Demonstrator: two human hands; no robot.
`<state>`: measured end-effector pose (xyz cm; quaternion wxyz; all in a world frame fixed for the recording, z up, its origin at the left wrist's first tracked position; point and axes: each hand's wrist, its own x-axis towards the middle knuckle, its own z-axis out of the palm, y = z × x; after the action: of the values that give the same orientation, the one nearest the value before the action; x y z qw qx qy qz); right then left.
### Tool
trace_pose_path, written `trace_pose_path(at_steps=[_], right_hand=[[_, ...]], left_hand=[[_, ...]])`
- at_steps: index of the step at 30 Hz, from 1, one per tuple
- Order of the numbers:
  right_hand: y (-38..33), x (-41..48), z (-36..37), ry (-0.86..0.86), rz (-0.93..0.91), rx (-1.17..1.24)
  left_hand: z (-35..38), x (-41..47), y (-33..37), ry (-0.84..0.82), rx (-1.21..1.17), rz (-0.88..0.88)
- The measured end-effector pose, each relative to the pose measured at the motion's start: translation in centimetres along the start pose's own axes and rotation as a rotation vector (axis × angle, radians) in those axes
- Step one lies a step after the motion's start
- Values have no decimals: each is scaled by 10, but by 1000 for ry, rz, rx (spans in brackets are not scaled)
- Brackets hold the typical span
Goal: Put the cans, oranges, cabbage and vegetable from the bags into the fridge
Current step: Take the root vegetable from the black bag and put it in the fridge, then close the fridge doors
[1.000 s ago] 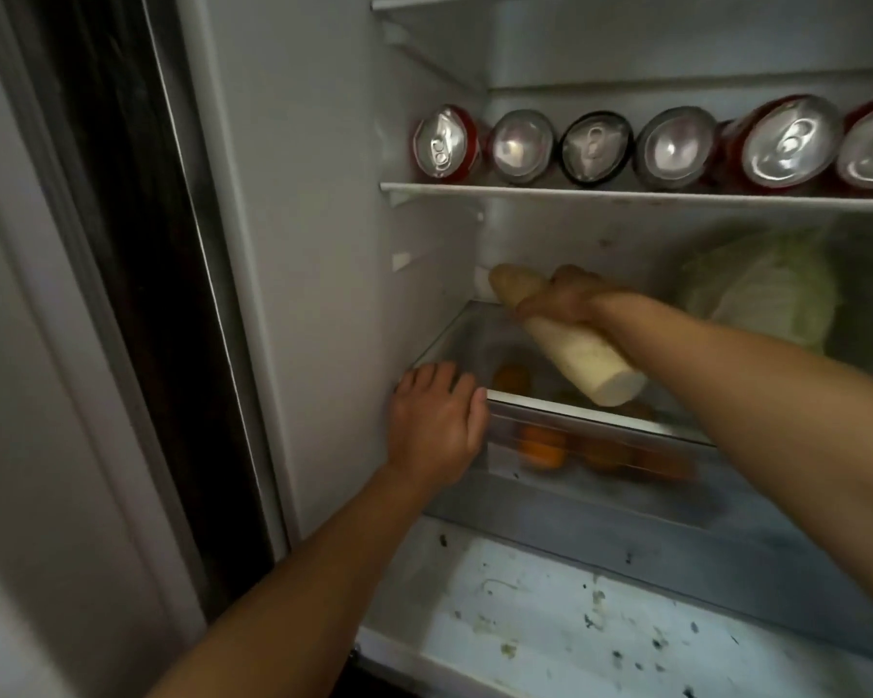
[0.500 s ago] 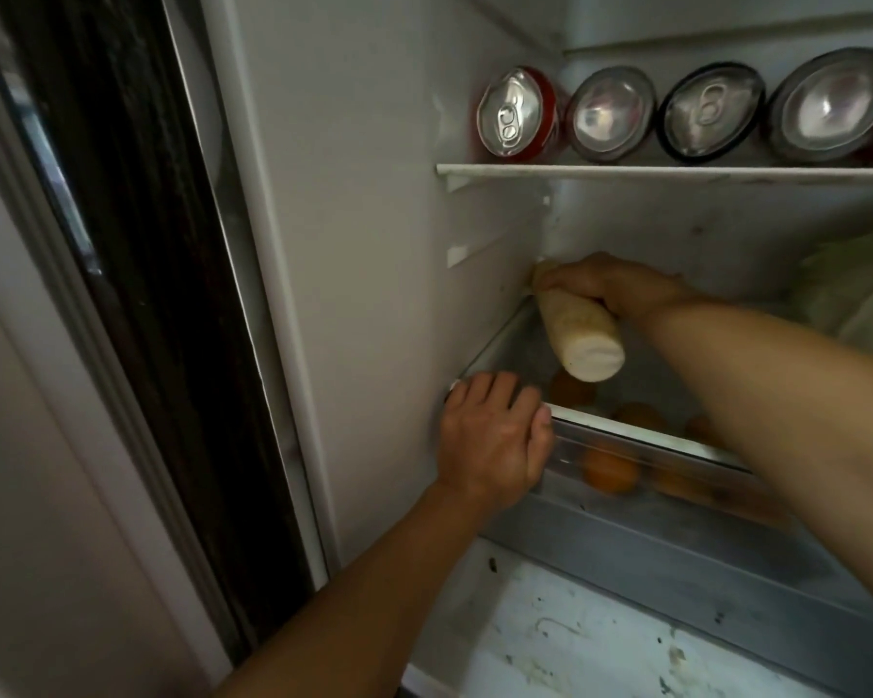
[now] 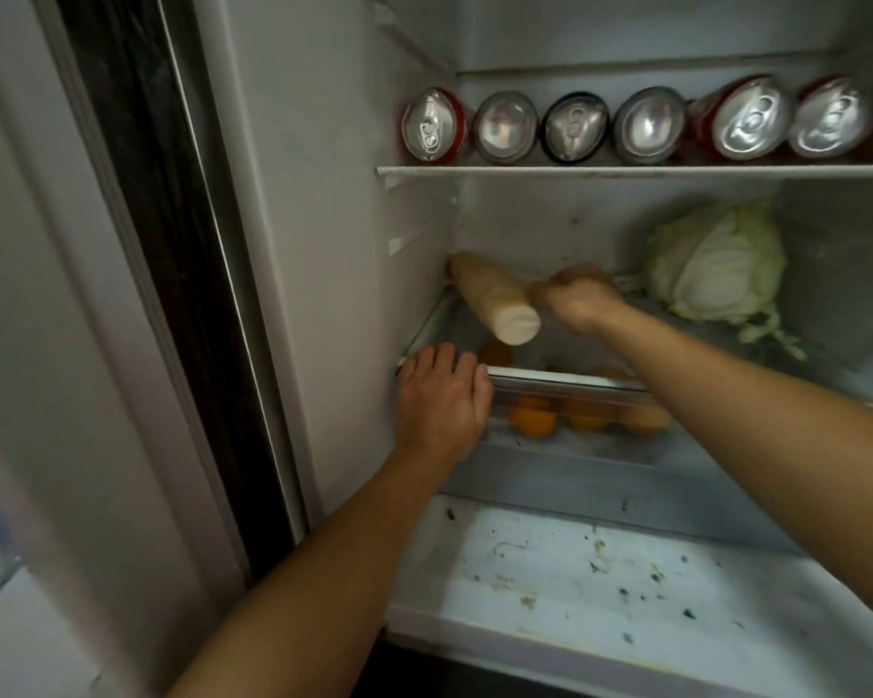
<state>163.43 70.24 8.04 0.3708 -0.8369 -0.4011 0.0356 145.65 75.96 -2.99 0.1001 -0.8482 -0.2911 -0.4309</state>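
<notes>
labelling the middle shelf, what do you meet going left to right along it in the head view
white radish → right hand → cabbage

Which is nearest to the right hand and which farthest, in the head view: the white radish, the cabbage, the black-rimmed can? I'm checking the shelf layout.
From the right hand:
1. White radish, just to its left on the same shelf, at the fingertips.
2. Cabbage, to its right, farther back on that shelf.
3. Black-rimmed can, on the shelf above.
</notes>
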Motion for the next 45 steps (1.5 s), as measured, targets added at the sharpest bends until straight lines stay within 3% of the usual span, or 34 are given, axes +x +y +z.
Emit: trace_pose_path(at_steps=[4,10,23,29,37,45], right_hand=[[27,-57,-23,183,-11,-325],[46,-135,-49,203,-38,-525],[31,-340,-5,65,-206,-449],[-34,-411,45,-20,-399,-383],[-145,-491,112,-6,-735,-257],[-199,-531,187,-57,-580,-232]], left_hand=[[-11,-2,3,-92,-19,-15],[-47,-28,16,-281,25,70],[-234,-230,29,-471,-25,129],[-314,-311,-23,-594,72,59],[-371,-358,-115,-497,59,21],[-404,-337,-255,-375,51,-159]])
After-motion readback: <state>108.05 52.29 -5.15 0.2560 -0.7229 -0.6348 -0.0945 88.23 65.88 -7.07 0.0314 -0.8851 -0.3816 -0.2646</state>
